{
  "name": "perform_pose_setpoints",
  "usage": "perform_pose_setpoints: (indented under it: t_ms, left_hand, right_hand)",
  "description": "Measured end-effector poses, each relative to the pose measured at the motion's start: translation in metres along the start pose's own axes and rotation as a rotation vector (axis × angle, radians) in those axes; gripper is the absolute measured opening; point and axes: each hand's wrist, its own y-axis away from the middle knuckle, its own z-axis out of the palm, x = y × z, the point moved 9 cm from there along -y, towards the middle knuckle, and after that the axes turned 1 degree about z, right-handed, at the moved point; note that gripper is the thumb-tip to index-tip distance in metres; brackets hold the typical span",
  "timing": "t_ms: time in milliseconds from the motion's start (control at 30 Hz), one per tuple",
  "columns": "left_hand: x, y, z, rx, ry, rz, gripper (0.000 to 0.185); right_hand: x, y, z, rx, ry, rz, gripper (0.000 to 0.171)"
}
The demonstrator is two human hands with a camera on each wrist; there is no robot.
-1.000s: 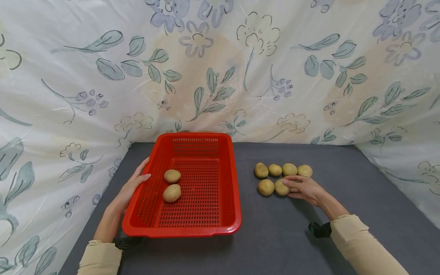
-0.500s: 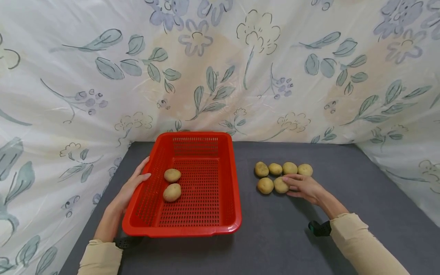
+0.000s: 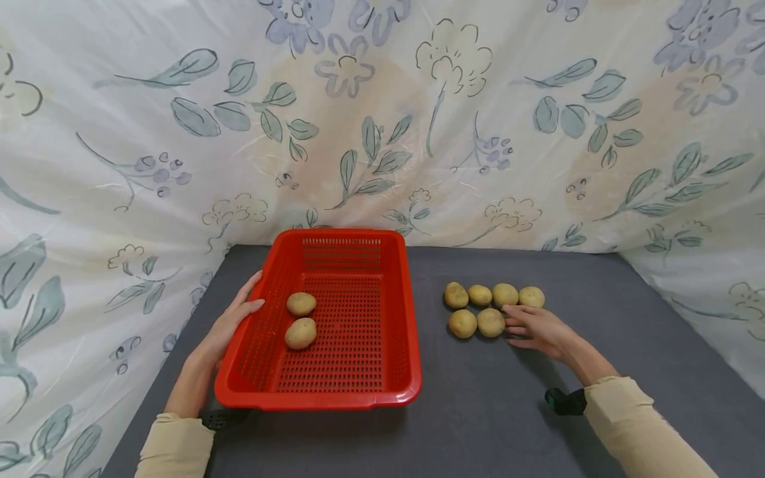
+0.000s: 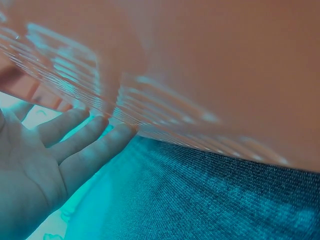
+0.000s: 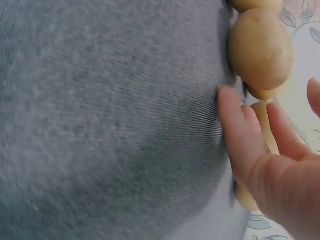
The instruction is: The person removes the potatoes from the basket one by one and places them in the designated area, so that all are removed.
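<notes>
A red perforated basket (image 3: pixel 317 398) stands on the dark grey table (image 3: pixel 490 411), with two potatoes (image 3: pixel 301 333) lying in its left half. My left hand (image 3: pixel 242 312) rests flat against the basket's left rim, thumb over the edge; the left wrist view shows straight fingers (image 4: pixel 85 145) along the basket wall (image 4: pixel 200 75). Several more potatoes (image 3: pixel 491 322) lie in two rows right of the basket. My right hand (image 3: pixel 526 325) lies on the table just right of the front row, holding nothing. In the right wrist view its fingers (image 5: pixel 240 130) are straight beside a potato (image 5: pixel 260 47).
A flowered white sheet (image 3: pixel 382 119) hangs behind the table and down both sides. A dark wrist device (image 3: pixel 562 401) sits by my right sleeve. Bare grey cloth (image 5: pixel 100 125) lies in front of the potatoes and the basket.
My right hand has drawn back to the right, off the front potato it was touching. The potato stays where it was. The left hand and basket have not moved.
</notes>
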Motion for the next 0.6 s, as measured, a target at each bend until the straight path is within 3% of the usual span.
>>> perform_pose_setpoints:
  t_ms: [267,467,600]
  left_hand:
    - [0.002,0.001,0.001,0.0,0.013,0.003,0.063]
    - [0.002,0.0,0.002,-0.002,0.012,0.003,0.064]
    - [0.002,0.0,0.001,0.0,0.015,0.002,0.064]
  right_hand:
    - [-0.027,0.008,-0.008,-0.006,0.049,-0.04,0.065]
    - [-0.058,0.009,-0.003,-0.035,0.094,-0.095,0.077]
    - [-0.081,0.007,0.004,-0.067,0.087,-0.135,0.077]
